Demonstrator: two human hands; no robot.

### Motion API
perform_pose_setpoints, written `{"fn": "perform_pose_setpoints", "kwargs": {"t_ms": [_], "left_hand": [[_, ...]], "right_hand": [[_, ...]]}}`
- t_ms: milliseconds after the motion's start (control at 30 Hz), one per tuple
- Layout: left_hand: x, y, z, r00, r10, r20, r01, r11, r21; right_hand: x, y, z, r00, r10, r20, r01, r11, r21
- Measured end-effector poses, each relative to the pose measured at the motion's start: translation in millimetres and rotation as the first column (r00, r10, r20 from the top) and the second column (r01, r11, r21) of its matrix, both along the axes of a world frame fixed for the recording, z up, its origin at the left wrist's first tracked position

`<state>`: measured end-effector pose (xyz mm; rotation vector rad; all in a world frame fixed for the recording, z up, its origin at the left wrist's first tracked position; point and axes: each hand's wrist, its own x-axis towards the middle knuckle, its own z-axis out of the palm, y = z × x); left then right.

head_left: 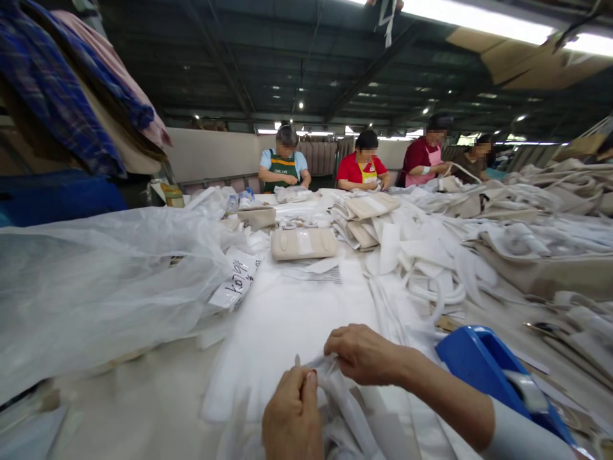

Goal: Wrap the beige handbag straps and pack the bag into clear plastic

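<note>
At the bottom centre, my left hand (293, 415) is closed, thumb pressed against the fingers, on a thin white wrapped strip (347, 409). Just above and to its right, my right hand (361, 352) pinches the upper end of the same strip with curled fingers. The strip hangs down to the lower right from between both hands. Beneath them lie white sheets (292, 319) on the table. Further up, a beige folded bundle with a white band (304, 244) rests at the far edge of the sheets.
A blue tape dispenser (498, 377) stands right of my right forearm. Large clear plastic bags (110, 281) cover the left side, with a handwritten label (235, 278). Beige bundles (366, 217) and white strips pile up ahead and right. Several people sit or stand across the table.
</note>
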<state>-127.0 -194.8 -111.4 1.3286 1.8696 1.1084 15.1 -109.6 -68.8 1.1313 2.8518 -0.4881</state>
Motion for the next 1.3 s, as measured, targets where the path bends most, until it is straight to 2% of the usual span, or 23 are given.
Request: {"fn": "perform_pose_setpoints", "kwargs": {"t_ms": [100, 167, 333, 467, 600, 700, 1033, 1300], "left_hand": [[-3, 0, 7.9, 0.983, 0.008, 0.184, 0.007, 0.997, -0.079], [-4, 0, 12.6, 0.972, 0.021, 0.232, 0.003, 0.995, -0.101], [-4, -1, 17.3, 0.988, 0.045, 0.146, -0.041, 0.999, -0.031], [-3, -2, 22.2, 0.970, 0.064, 0.234, -0.054, 0.997, -0.049], [-5, -2, 27.2, 0.978, 0.074, 0.193, -0.065, 0.997, -0.051], [-6, -2, 27.4, 0.985, 0.059, 0.162, -0.049, 0.996, -0.070], [-1, -5, 28.5, 0.989, 0.106, 0.098, -0.108, 0.994, 0.014], [-10, 1, 16.3, 0.963, 0.039, 0.265, -0.016, 0.996, -0.089]], "right_hand": [[-4, -1, -0.7, 0.998, 0.050, -0.034, -0.049, 0.998, 0.030], [-6, -1, -2.1, 0.997, 0.065, -0.046, -0.063, 0.997, 0.035], [-4, 0, -6.1, 0.997, 0.053, -0.050, -0.052, 0.998, 0.019], [-3, 0, -7.9, 0.998, 0.038, -0.052, -0.037, 0.999, 0.005], [-4, -1, -7.8, 0.999, 0.018, -0.048, -0.018, 1.000, -0.001], [-4, -2, -8.1, 0.999, 0.011, -0.045, -0.011, 1.000, -0.005], [-3, -3, -11.1, 0.998, -0.015, -0.058, 0.014, 1.000, -0.019], [-3, -3, -14.0, 0.998, -0.028, -0.065, 0.026, 0.999, -0.028]]}}
